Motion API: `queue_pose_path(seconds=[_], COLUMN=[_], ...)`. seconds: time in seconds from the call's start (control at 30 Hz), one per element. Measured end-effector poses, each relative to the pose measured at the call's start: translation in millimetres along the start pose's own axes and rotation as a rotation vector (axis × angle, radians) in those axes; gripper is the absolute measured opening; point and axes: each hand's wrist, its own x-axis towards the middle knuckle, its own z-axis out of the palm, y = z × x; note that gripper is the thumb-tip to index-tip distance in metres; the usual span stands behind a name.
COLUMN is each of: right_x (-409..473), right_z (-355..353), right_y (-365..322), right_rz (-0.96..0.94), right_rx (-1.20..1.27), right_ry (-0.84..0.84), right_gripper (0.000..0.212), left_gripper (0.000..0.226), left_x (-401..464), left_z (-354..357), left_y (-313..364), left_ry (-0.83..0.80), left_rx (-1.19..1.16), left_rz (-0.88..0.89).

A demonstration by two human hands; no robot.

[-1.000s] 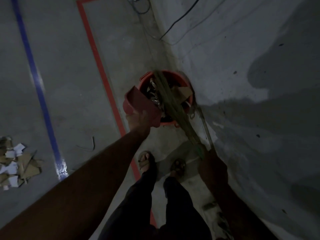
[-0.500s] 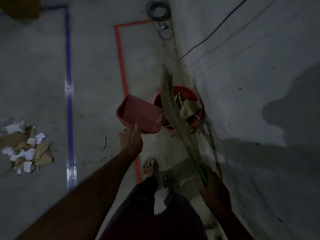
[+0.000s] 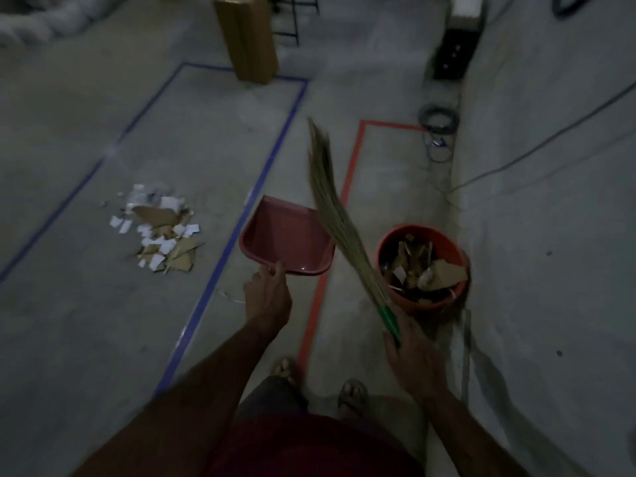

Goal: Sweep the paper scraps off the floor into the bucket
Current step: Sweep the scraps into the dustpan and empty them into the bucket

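The person stands between loads. The left hand holds a red dustpan by its near edge, its grip curled round the handle, and the pan looks empty and is held clear of the floor. The right hand has its grip wrapped round the green handle of a grass broom, whose bristles slant up and away across the dustpan's right edge.

The orange bucket sits on the floor at the right, close to the wall, and already holds cardboard and paper pieces. A pile of paper scraps, white bits mixed with brown cardboard, lies on the floor well to the left, inside the rectangle of blue tape. So the job is judged partly done, with one more pile to collect.

The next move calls for stepping left over the blue tape, setting the dustpan's lip flat on the floor just beside the pile, and sweeping the scraps in with short strokes.

A red tape line runs between dustpan and bucket. A brown cardboard box stands farther off, and coiled cables lie along the wall beyond the bucket. Nothing lies between the person and the pile; the dim light may hide small scraps.
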Motion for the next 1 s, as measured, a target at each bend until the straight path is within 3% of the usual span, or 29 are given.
queue_pose_path(seconds=[0.27, 0.43, 0.63, 1.0], right_x=[20, 28, 6, 15], right_z=[17, 66, 152, 253], right_y=[-98, -186, -318, -463], right_rz=[-0.256, -0.385, -0.429, -0.43], right_rx=[-0.15, -0.253, -0.2, -0.215], right_ry=[-0.054, -0.093, -0.127, -0.302], right_gripper=[0.057, 0.057, 0.055, 0.051], left_gripper=[0.044, 0.04, 0.037, 0.033], left_x=[-41, -63, -93, -115], left_z=[-31, -30, -31, -41], left_y=[-120, -234, -390, -574], left_ry=[0.114, 0.219, 0.242, 0.226], left_rx=[-0.055, -0.027, -0.051, -0.102], left_rz=[-0.221, -0.334, -0.467, -0.631])
